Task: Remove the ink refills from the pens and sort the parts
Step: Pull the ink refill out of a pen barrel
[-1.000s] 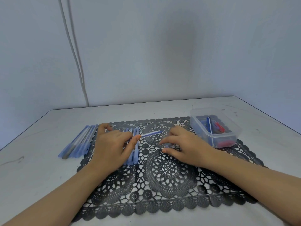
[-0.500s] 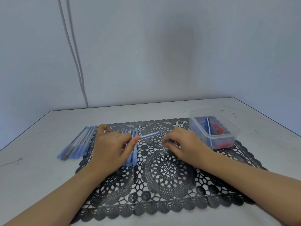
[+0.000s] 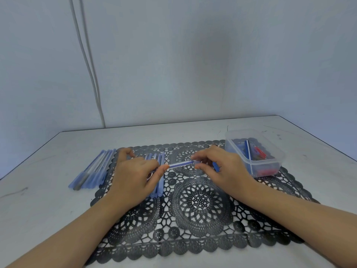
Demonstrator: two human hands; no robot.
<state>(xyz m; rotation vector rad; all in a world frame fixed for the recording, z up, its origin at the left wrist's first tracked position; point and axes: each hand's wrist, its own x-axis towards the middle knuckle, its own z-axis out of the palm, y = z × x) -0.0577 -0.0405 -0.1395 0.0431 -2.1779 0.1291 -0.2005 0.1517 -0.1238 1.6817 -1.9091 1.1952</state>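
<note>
Just off the lace mat's point(image 3: 193, 219) left edge lies a row of blue pen parts point(image 3: 90, 169). Over the mat's far middle, the left hand point(image 3: 133, 175) pinches one end of a pen point(image 3: 180, 163) with thumb and curled fingers, and the right hand point(image 3: 222, 167) pinches the other end. The refill looks ready to be drawn, which calls for a straight pull apart. A clear tub point(image 3: 270, 163) sits on the mat's far right corner

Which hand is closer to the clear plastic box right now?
Right. The right hand is just left of the clear plastic box, a short gap from its wall; the left hand is farther left, across the pen both hands pinch.
</note>
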